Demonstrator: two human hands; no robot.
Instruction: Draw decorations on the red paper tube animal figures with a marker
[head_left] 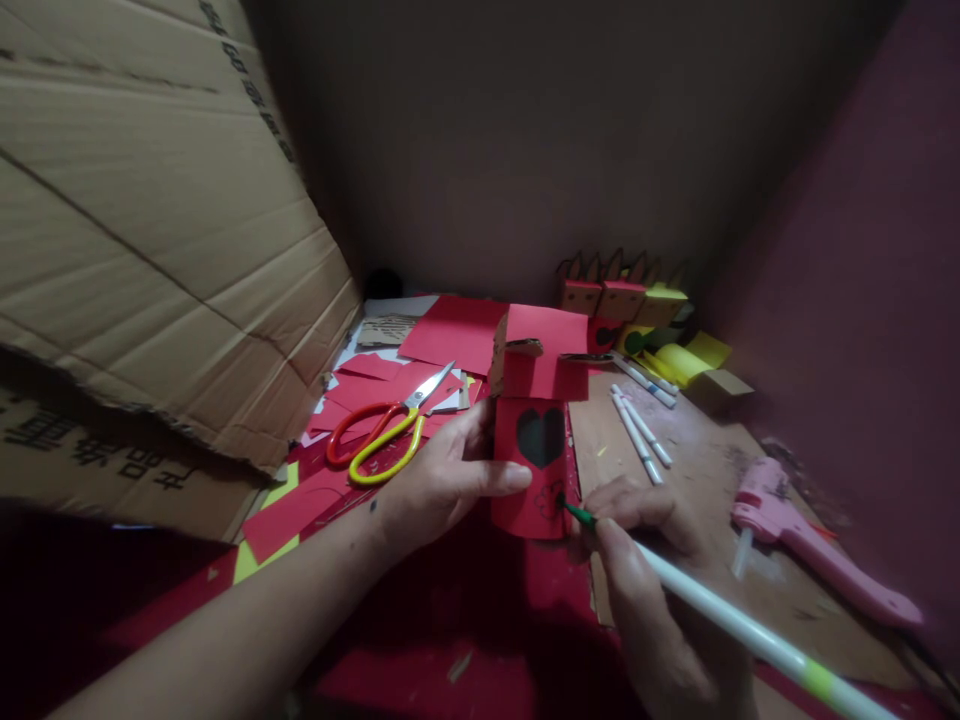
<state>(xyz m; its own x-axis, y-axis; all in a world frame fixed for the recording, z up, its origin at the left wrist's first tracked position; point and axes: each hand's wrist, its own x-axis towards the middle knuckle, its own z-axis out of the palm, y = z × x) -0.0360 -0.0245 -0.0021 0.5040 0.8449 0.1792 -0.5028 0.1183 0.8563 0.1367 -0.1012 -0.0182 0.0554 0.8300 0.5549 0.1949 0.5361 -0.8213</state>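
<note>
My left hand [465,475] is closed around a red paper-covered cardboard figure [517,510], its thumb lying across the front. The figure has a boxy top with two cut cardboard flaps and a dark heart on its body. Below the heart is a small flower-like outline. In my right hand [652,570] is a white felt-tip marker [720,605] with a green tip and a light green band. The green tip meets the red paper at the right side of the outline.
Scissors [409,415] with red and yellow handles lie on red paper scraps at left. White markers [637,435] and a pink glue gun [795,530] rest on the cardboard at right. Small box figures [622,298] stand behind. A large cardboard sheet [165,230] leans at left.
</note>
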